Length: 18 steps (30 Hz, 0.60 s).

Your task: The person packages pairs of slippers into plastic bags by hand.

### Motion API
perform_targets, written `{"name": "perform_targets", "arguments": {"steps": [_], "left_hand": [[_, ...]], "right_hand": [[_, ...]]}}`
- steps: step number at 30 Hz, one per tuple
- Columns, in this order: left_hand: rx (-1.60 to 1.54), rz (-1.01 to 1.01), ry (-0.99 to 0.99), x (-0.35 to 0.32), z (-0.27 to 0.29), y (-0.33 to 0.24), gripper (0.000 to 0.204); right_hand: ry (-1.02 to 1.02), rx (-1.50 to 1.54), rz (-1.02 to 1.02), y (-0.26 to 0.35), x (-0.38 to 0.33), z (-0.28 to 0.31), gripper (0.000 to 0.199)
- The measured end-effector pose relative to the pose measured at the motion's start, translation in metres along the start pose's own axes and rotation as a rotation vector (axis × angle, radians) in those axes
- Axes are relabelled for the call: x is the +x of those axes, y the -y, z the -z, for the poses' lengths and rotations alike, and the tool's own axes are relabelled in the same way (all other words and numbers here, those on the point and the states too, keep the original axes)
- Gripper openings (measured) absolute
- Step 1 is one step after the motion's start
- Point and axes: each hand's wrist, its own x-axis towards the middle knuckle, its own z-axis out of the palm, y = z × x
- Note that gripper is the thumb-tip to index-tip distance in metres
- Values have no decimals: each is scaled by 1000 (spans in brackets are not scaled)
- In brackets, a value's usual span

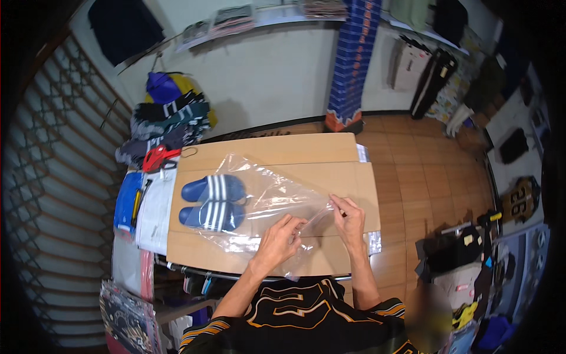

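A pair of blue slide sandals with white stripes lies side by side inside a clear plastic bag on a flat brown cardboard sheet. My left hand pinches the bag's open end near the front of the cardboard. My right hand grips the same open end a little to the right, fingers closed on the film. The sandals sit at the bag's far left end, well away from both hands.
Red-handled scissors lie at the cardboard's back left corner. Folded clothes are stacked behind them. A white packet and a blue packet lie to the left. A tall blue box stack stands at the back on the wooden floor.
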Motion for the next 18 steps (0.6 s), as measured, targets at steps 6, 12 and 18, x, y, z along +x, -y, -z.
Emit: {"name": "perform_targets", "arguments": {"steps": [6, 12, 18], "left_hand": [[42, -58, 193, 35, -54, -7, 32], [137, -316, 225, 92, -96, -2, 22], [198, -575, 114, 189, -134, 3, 19]], "right_hand": [[-292, -31, -138, -62, -22, 84, 26], [-557, -182, -371, -89, -61, 135, 23], [-737, -187, -453, -126, -93, 139, 22]]}}
